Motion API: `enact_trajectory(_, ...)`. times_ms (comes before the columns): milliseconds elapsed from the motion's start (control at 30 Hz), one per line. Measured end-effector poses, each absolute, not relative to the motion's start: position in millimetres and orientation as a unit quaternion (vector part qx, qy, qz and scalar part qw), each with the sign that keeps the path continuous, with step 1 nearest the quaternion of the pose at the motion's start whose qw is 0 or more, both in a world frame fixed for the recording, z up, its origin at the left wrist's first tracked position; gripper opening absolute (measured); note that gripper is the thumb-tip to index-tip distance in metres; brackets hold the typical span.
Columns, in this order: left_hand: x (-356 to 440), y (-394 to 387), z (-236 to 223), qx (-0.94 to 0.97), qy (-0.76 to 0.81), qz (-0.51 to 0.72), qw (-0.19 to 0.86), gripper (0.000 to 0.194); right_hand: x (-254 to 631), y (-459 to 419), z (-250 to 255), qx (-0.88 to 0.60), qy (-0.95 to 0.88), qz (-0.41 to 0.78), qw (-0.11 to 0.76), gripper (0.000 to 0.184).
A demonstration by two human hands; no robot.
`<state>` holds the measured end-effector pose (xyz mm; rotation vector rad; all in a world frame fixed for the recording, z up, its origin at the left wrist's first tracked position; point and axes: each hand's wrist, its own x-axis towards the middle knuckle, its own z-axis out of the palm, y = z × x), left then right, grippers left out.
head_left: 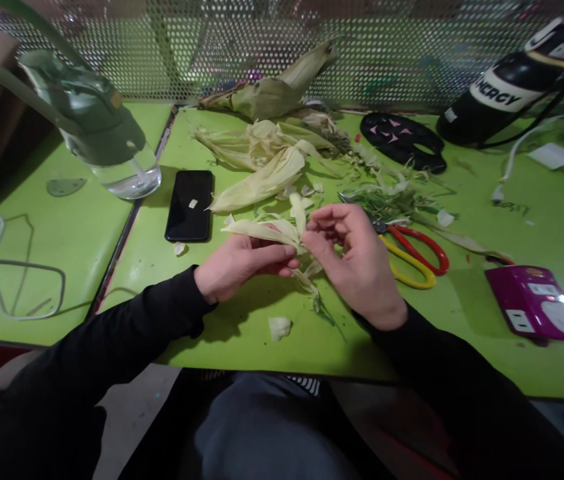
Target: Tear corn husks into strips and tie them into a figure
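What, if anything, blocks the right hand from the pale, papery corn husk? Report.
Nothing visible: the right hand is right at the pale, papery corn husk in the left hand. The red-and-yellow-handled metal scissors lie to the right, outside that gap.

Reaching in from lower left with left arm (132, 327) and from lower right with right arm (447, 380), both in long black fabric. Pinching with bare left hand (237, 263), with thumb pointing right above bent fingers. Holding bare right hand (359, 263) with fingers curled and thumb tip near left thumb.
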<state>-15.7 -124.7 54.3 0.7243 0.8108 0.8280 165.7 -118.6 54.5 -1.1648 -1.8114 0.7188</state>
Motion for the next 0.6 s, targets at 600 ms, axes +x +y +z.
enact_trajectory(600, -19, -120, 53, 0.334, 0.369, 0.389, 0.775, 0.021, 170, -121, 67, -0.433, -0.759, 0.306, 0.378, 0.002)
